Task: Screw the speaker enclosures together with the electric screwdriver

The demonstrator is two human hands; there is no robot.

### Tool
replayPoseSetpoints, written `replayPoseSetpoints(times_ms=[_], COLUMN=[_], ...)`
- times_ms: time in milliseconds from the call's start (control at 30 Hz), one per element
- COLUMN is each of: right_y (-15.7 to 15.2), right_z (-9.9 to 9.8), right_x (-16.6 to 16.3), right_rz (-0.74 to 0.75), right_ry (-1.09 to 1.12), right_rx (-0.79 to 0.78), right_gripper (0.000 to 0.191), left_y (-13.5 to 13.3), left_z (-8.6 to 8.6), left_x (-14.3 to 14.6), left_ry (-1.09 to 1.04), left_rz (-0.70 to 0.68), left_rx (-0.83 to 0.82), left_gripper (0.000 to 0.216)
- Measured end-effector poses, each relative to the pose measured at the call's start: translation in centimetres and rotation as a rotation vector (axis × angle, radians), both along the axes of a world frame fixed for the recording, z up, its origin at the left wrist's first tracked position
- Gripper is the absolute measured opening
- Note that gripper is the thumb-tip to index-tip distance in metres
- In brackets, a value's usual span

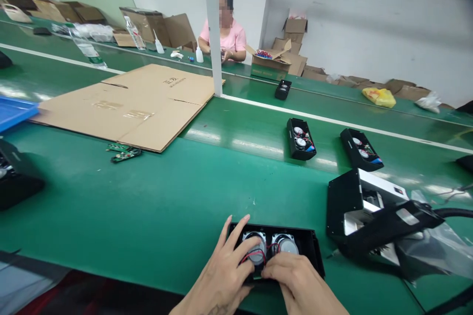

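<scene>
Along the green counter (pixel 148 216), starting at the left edge, a blue plastic tray (pixel 16 112) pokes into frame, with a black speaker housing (pixel 16 179) below it, cut off by the frame. A flattened cardboard sheet (pixel 125 106) lies on the counter, and 2 green circuit boards (pixel 123 152) sit just beside its lower left edge. Past the white post (pixel 213 24), a co-worker in a pink shirt (pixel 225 39) sits at the far side, hands together over something too small to tell. At bottom centre, the person's left hand (pixel 221 275) and right hand (pixel 295 280) are on an open black speaker housing (pixel 275 251) lying near the counter's near edge. It holds 2 round speaker drivers (pixel 269 246), with red and black wires (pixel 256 256) across the left one. Left fingers (pixel 236 234) are spread wide on that driver, not closed. Right fingers (pixel 284 268) curl over the wires and lower edge; cannot tell if they pinch anything. Farther up sit 2 more black speaker housings (pixel 301 139) (pixel 360 149), then a tilted black-and-silver casing (pixel 364 206) beside a clear plastic bag (pixel 432 246).
</scene>
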State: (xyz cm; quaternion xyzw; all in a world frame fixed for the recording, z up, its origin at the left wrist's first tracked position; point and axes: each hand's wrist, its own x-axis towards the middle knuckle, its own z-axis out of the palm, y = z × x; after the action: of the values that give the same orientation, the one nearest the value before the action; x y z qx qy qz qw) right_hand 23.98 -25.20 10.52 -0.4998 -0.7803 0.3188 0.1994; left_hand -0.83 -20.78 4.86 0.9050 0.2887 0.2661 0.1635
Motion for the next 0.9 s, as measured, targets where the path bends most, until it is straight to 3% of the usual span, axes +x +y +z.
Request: replayPoseSetpoints(times_ms=[200, 367, 533, 700, 800, 900], right_y=[-0.8, 1.5, 3.1, 1.9, 1.5, 2.8], right_z=[-2.1, 1.1, 3.2, 3.6, 3.5, 3.7], right_x=[0.7, 0.0, -0.7, -0.6, -0.6, -0.8], right_rz=[-0.041, 0.061, 0.26, 0.161, 0.083, 0.049], right_ry=[-0.039, -0.17, -0.346, -0.223, -0.146, -0.167], right_rx=[0.063, -0.146, -0.2, -0.267, -0.274, -0.238], right_gripper=[0.039, 0.044, 0.058, 0.051, 0.049, 0.055], left_y=[0.5, 0.6, 0.8, 0.7, 1.8, 4.6], left_z=[-0.4, -0.6, 0.1, -0.6, -0.1, 2.3], left_x=[0.1, 0.0, 0.0, 0.0, 0.2, 0.7], left_ry=[0.002, 0.008, -0.037, -0.057, -0.011, 0.119], left_rz=[-0.006, -0.007, -0.016, -0.023, -0.026, -0.044], left_rx=[0.027, 0.02, -0.001, -0.024, -0.125, -0.4], left_gripper=[0.039, 0.044, 0.037, 0.036, 0.038, 0.035])
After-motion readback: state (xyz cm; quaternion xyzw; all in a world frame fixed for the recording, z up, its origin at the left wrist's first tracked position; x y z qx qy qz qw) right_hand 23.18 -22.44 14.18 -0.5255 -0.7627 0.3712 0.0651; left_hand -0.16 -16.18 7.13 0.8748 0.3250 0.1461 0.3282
